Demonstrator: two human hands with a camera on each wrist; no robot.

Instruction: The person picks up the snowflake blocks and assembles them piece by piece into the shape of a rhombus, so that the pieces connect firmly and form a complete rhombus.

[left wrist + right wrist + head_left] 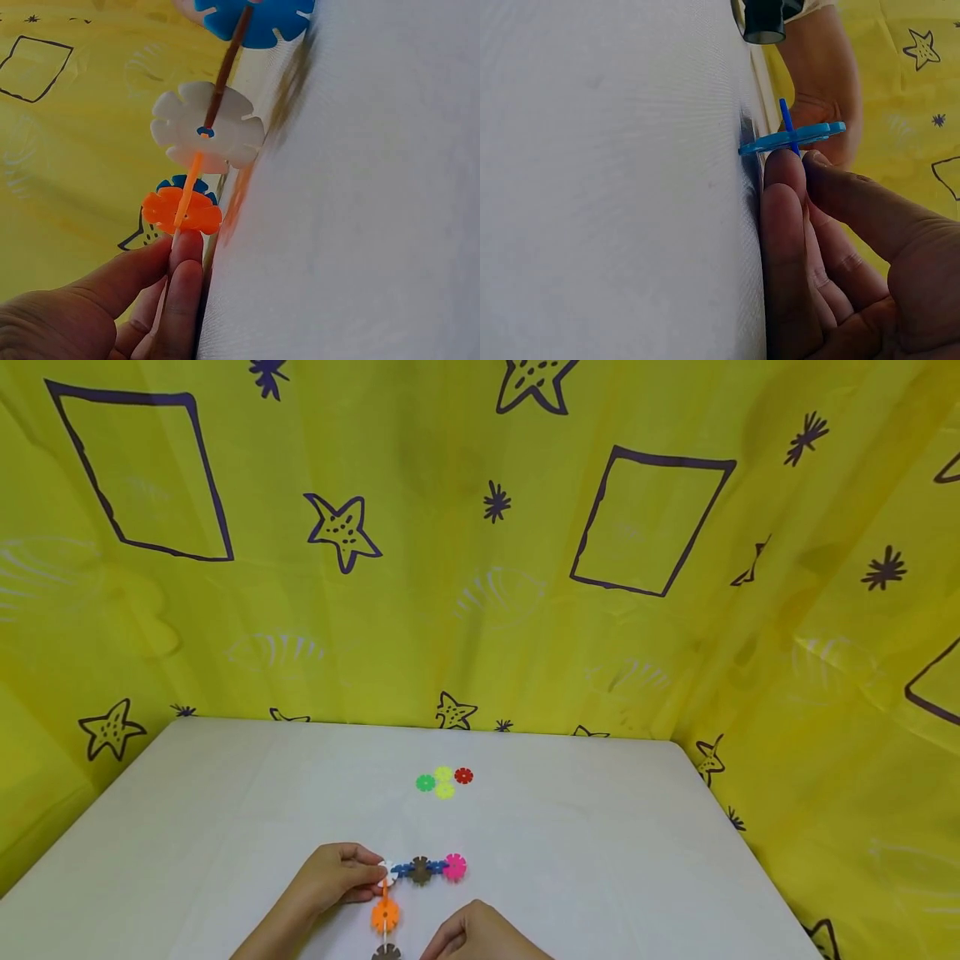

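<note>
Currently, an L-shaped chain of notched, flower-like plastic discs [403,869] sits on the near part of a white table [600,843], with its corner at a flat white notched disc [389,875]. The left hand [341,872] pinches that disc between thumb and fingers. From the corner, one arm runs rightward through blue pieces and a brown notched disc [420,871] to a bright pink notched disc [454,867]; the other comes toward the person through an orange notched disc [386,915] to a second brown disc [386,952], cut by the head view's lower edge. The right hand [480,933] is beside this second arm; its wrist view shows thumb and fingertips clamped on a dark-blue plastic piece [785,116], seen edge-on and crossing a lighter-blue notched disc [821,133]. Farther back lie loose discs: one green [426,782], two yellow [445,791] and one red [464,776]. Behind hangs yellow fabric [420,610] printed with dark stars and frames.
</note>
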